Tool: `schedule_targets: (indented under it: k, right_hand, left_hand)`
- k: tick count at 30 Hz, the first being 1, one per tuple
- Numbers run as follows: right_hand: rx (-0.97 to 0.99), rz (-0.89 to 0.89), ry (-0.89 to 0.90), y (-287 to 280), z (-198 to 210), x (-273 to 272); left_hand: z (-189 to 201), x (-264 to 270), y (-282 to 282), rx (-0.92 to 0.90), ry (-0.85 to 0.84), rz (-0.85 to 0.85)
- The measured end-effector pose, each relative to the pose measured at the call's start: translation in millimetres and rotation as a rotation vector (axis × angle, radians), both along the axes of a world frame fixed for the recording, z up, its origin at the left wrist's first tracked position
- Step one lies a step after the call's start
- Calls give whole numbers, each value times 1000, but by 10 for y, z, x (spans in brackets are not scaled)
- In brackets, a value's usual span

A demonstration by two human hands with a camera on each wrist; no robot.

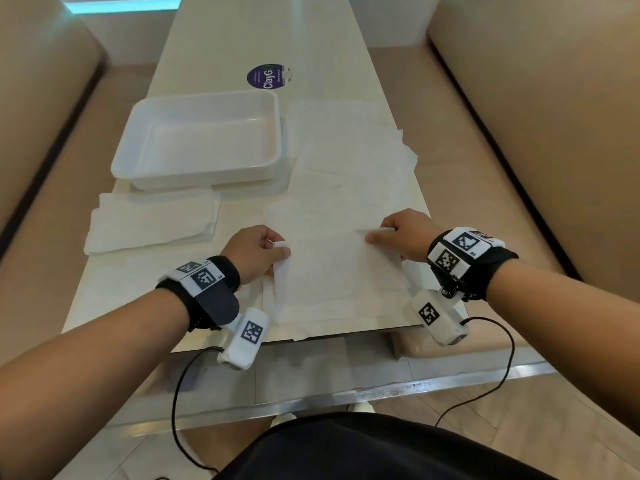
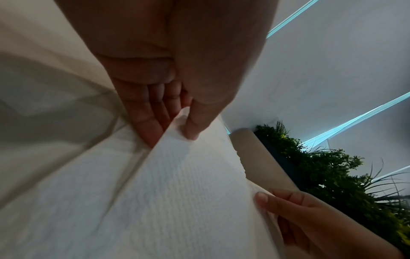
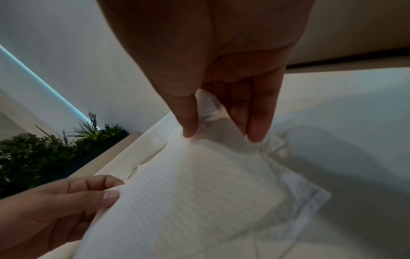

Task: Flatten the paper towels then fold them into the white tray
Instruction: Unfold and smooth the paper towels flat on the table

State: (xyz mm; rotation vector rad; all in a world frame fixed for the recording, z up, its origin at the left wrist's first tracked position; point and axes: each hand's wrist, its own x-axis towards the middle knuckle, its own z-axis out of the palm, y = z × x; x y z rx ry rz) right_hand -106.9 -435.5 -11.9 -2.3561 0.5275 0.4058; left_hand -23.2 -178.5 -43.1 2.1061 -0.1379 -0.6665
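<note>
Long cream table (image 1: 256, 39) sits between two tan padded benches (image 1: 540, 109), wood-look floor (image 1: 502, 420) underneath, teal light strip (image 1: 124, 4) on the far wall, leafy plants (image 2: 328, 168) nearby.

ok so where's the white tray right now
In the head view the white tray sits on the table's far left, beyond a stack of folded paper towels and just this side of the purple sticker.

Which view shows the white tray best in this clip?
The head view. There the whole white tray shows on the table, left of the spread paper towels and holding nothing. The right wrist view shows at most a pale rim that may be the tray's; the left wrist view does not show it.
</note>
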Motion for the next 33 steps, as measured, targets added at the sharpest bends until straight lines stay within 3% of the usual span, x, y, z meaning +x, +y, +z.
schedule_targets:
  k: [6, 9, 13, 15, 18, 23, 33]
  right_hand:
    - [-242, 33, 31, 33, -43, 23]
    - [-358, 92, -105, 86, -41, 42]
    - [-222, 374, -312, 368, 62, 189]
    - [-116, 511, -230, 540, 94, 290]
    - [-50, 567, -95, 658, 103, 408]
    - [-52, 503, -122, 459, 131, 396]
    - [-31, 244, -57, -274, 94, 129]
  left_hand:
    - [21, 0, -74, 62, -67, -7]
    - [31, -2, -70, 56, -86, -43]
    - [79, -43, -78, -54, -112, -90]
    - [112, -75, -93, -93, -144, -132]
    - [156, -104, -84, -136, -170, -154]
    - [163, -83, 7, -150, -224, -96]
    - [110, -12, 60, -186, -176, -24]
